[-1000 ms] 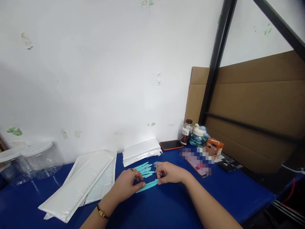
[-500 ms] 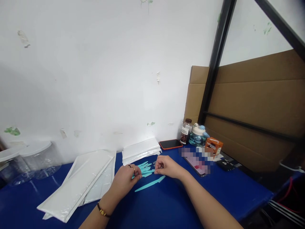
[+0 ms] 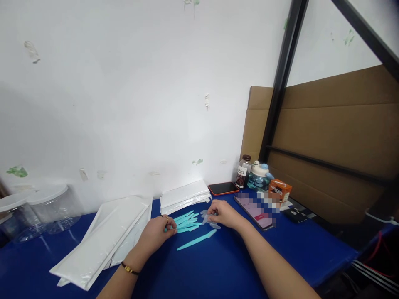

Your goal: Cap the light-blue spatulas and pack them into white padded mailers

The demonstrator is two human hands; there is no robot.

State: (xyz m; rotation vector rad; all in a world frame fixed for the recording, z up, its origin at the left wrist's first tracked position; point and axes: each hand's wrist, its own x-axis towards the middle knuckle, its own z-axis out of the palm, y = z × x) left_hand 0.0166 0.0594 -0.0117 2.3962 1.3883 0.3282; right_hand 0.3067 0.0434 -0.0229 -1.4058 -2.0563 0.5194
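Observation:
Several turquoise eyebrow razors [image 3: 187, 221] lie fanned out in a pile on the blue table. My left hand [image 3: 162, 229], wearing a ring, is at the pile's left side. Its thumb and fingers pinch the handle end of the nearest razor in the pile. A single turquoise razor [image 3: 196, 240] lies apart, closer to me. To the right of the pile is a small heap of clear plastic caps [image 3: 214, 225]. My right hand [image 3: 222, 214] is over this heap, fingertips pinched together at a cap, which they partly hide.
White padded mailers [image 3: 102, 241] lie at the left, with more stacked mailers [image 3: 185, 193] by the wall. Clear lidded jars [image 3: 51, 207] stand far left. Two phones [image 3: 223, 188], a brown-capped bottle [image 3: 242, 172], a water bottle [image 3: 258, 178] and an orange box [image 3: 279, 192] are at the right.
My right hand has moved off the razors, slightly right and away from me, to the clear caps. My left hand has shifted left, uncovering more of the pile.

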